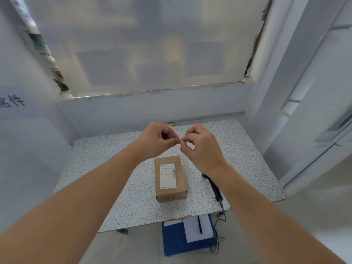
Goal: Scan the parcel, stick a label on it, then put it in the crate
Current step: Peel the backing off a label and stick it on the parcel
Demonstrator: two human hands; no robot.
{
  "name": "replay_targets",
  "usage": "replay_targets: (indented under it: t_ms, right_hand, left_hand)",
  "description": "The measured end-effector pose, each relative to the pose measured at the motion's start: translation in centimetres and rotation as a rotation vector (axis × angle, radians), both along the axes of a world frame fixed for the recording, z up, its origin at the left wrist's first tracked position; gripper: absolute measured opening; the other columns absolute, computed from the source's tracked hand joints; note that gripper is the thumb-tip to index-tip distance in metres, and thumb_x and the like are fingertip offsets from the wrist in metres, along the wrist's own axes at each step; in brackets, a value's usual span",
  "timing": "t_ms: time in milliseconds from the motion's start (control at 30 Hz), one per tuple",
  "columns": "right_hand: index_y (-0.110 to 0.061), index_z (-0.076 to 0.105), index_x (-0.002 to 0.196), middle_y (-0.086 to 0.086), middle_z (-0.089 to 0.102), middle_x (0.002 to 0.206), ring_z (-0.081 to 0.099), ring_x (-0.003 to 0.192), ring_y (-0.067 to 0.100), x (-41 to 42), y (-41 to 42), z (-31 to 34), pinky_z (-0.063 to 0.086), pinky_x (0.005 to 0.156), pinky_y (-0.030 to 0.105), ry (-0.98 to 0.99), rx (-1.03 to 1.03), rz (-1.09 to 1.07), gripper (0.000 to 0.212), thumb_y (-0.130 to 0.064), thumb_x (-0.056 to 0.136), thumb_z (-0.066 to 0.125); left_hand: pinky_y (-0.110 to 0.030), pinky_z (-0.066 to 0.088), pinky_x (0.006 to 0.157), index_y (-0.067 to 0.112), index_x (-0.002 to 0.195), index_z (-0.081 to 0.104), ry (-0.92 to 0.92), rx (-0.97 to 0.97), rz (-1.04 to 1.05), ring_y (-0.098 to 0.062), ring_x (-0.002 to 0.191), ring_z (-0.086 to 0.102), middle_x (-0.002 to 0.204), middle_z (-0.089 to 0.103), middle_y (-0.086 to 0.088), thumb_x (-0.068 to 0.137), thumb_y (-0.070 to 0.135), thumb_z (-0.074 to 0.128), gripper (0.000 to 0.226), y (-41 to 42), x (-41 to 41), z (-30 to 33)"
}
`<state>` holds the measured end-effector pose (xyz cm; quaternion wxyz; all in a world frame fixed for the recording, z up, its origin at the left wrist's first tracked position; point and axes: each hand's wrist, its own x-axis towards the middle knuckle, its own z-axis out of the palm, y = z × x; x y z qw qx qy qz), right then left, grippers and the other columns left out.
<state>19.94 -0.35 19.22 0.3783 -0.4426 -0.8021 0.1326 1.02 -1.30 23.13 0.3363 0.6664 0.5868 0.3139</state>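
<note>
A brown cardboard parcel point(170, 178) lies on the speckled table point(114, 187), with a white printed shipping label on its top face. My left hand point(157, 140) and my right hand point(202, 147) are raised above the table beyond the parcel. Their pinched fingertips meet at one point, around something too small to make out. A black handheld scanner point(214, 186) lies on the table to the right of the parcel, partly hidden under my right forearm. Below the table's front edge stands a blue crate point(175, 241) with a white sheet in it.
The scanner's black cable point(219, 233) hangs over the table edge and loops beside the crate. A small pale strip point(191, 164) lies on the table near my right wrist. White walls close in left and right, with a frosted window behind the table.
</note>
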Motion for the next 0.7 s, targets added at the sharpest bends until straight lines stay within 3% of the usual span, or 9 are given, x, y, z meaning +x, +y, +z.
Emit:
replay_targets:
  t_ms: [100,167,333,567,700]
  right_hand:
    - [-0.014,0.079,0.089,-0.009,0.059,0.095,0.056,0.078,0.008,-0.8,-0.8,-0.1,0.057,0.069,0.04,0.024,-0.044,-0.003,0.013,-0.026,0.091,0.073]
    - [-0.015,0.078,0.087,-0.009,0.059,0.093,0.06,0.078,0.009,-1.3,-1.3,-0.1,0.059,0.071,0.039,0.076,-0.097,-0.011,0.012,-0.026,0.09,0.075]
    - [-0.021,0.075,0.083,-0.006,0.065,0.097,0.069,0.082,0.009,-2.4,-2.4,0.0,0.06,0.075,0.031,0.277,-0.302,-0.068,0.007,-0.024,0.089,0.077]
    - [-0.025,0.077,0.09,-0.008,0.066,0.099,0.068,0.084,0.003,-3.3,-3.5,-0.7,0.055,0.072,0.015,0.269,-0.388,-0.05,0.014,-0.039,0.088,0.08]
    - [-0.018,0.078,0.092,-0.004,0.067,0.099,0.067,0.083,0.003,-3.8,-3.7,-1.3,0.054,0.074,0.015,0.263,-0.381,-0.076,0.009,-0.027,0.091,0.079]
  left_hand:
    - [-0.018,0.043,0.053,0.015,0.084,0.08,0.034,0.015,-0.024,-0.003,0.052,0.051,0.064,0.069,0.001,0.089,0.019,0.076,0.007,-0.8,-0.7,0.0]
    - [-0.021,0.044,0.055,0.016,0.084,0.08,0.036,0.021,-0.034,-0.006,0.054,0.051,0.069,0.071,-0.006,0.09,0.018,0.075,0.008,-1.2,-1.3,-0.1]
    - [-0.028,0.05,0.06,0.018,0.085,0.08,0.021,0.031,-0.036,-0.011,0.061,0.057,0.076,0.073,-0.006,0.09,0.017,0.074,0.007,-1.7,-2.4,-0.2]
    - [-0.035,0.054,0.065,0.024,0.085,0.081,0.05,0.012,-0.051,-0.022,0.067,0.061,0.082,0.073,-0.003,0.091,0.021,0.075,0.008,-2.2,-4.1,-1.2]
    - [-0.021,0.048,0.062,0.021,0.087,0.081,0.087,0.017,-0.026,-0.005,0.064,0.058,0.084,0.071,0.004,0.09,0.02,0.074,0.008,-2.6,-4.2,-1.8]
